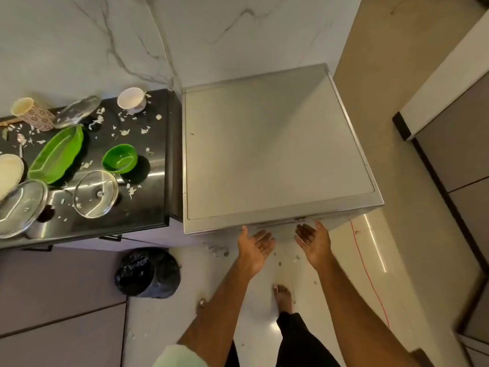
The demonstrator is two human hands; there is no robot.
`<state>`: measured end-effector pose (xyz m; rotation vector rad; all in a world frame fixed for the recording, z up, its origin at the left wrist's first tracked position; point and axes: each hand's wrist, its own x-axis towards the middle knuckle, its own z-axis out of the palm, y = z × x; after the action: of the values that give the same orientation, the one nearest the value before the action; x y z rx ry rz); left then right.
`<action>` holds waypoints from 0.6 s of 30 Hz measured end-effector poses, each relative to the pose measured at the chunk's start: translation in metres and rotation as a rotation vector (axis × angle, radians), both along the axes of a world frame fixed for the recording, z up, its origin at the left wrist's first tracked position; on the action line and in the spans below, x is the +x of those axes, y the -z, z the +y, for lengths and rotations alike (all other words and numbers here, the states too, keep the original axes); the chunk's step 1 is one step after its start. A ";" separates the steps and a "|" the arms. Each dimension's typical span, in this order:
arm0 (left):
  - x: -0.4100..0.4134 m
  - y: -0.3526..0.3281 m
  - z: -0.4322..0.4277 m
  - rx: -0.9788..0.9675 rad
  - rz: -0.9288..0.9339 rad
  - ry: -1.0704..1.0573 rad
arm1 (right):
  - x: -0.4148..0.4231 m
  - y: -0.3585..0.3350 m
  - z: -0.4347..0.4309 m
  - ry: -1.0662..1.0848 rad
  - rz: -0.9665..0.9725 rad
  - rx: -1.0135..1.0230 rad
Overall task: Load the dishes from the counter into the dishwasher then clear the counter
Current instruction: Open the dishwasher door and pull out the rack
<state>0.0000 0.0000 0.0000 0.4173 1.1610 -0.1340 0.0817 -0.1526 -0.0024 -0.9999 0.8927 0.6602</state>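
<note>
The silver dishwasher (277,154) stands shut beside the black counter (148,207). My left hand (255,247) and my right hand (313,243) are held palm-up with straight fingers just below the front top edge of the dishwasher, holding nothing. On the counter lie a green leaf-shaped plate (57,154), a green bowl (119,158), two glass lids (95,193) (19,206), a third glass lid (76,111), a white cup (131,99), a patterned cup (33,113), a white plate (9,173) at the left edge and a spoon (20,143). Food scraps are scattered among them.
A black rubbish bag (146,272) sits on the floor below the counter. Scraps lie on the pale tiled floor (344,247). A red cord (367,271) runs along the floor at the right. Cabinets (455,168) stand at the far right. My bare foot (283,298) is below the hands.
</note>
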 end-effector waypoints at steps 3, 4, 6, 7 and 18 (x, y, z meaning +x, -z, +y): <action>0.022 0.005 -0.005 -0.082 -0.031 -0.318 | 0.014 0.005 0.014 0.036 0.043 0.093; 0.029 0.004 -0.008 -0.077 -0.003 -0.386 | 0.016 0.005 0.020 0.076 0.048 0.115; 0.041 0.004 -0.015 -0.102 -0.007 -0.484 | 0.017 0.004 0.028 0.128 0.072 0.153; 0.045 0.003 -0.019 -0.104 -0.004 -0.502 | 0.017 0.001 0.029 0.154 0.076 0.165; 0.042 -0.005 -0.027 -0.154 -0.017 -0.487 | 0.004 -0.008 0.025 0.233 0.134 0.188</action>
<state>0.0421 -0.0267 0.0046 -0.0074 1.1951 0.2033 0.0860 -0.1280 0.0058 -0.6777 1.0265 0.6054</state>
